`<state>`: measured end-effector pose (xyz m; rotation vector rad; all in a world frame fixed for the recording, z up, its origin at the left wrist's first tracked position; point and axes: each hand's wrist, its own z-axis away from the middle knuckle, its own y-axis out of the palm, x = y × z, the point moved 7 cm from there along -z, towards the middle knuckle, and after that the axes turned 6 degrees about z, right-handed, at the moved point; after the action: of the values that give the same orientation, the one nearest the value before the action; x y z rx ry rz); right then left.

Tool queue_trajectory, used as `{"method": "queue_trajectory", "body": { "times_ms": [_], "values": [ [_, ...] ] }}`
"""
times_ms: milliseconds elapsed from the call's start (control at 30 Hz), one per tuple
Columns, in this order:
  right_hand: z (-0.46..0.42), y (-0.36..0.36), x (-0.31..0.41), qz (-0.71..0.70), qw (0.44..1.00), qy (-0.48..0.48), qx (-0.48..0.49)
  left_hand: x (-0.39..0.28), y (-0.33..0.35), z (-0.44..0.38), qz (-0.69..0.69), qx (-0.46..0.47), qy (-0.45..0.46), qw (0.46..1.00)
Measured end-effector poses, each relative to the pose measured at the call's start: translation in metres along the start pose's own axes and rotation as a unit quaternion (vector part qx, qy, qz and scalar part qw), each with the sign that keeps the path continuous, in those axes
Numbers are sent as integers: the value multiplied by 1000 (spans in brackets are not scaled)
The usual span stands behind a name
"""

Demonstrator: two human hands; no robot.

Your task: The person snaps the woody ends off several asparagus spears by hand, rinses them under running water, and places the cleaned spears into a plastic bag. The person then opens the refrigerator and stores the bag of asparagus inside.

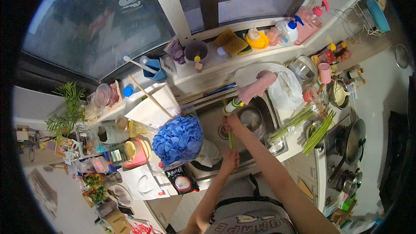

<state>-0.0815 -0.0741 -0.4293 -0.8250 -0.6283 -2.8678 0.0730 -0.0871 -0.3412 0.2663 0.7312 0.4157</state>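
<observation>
A thin bundle of green vegetable stalks (231, 140) stretches between my two hands over the stainless steel sink (211, 117). My right hand (232, 123) grips its upper part, right below the white and green faucet nozzle (231, 106). Lower down, near the sink's front edge, my left hand (231, 161) is closed around the other end. A pink cloth (255, 87) covers the faucet's neck. Beside my right hand, a round metal bowl (250, 117) sits in the basin. The drain (223, 132) shows just left of the stalks.
Blue hydrangea-like flowers (178, 140) in clear wrap lean over the sink's left side. To the right lie bagged green stalks (289, 125), loose stalks (319, 133) across a bowl, and a white plastic bag (286, 91). Farther right, a lidded pan (356, 141) stands on the stove.
</observation>
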Motion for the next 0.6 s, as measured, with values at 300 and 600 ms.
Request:
{"method": "queue_trajectory", "body": {
  "times_ms": [300,600],
  "values": [
    [-3,24,13,31,998,-34,31,14,-17,-6,31,-72,-30,996],
    [-15,-6,24,-6,998,-39,-54,35,-12,21,24,-86,-21,996]
  ]
}}
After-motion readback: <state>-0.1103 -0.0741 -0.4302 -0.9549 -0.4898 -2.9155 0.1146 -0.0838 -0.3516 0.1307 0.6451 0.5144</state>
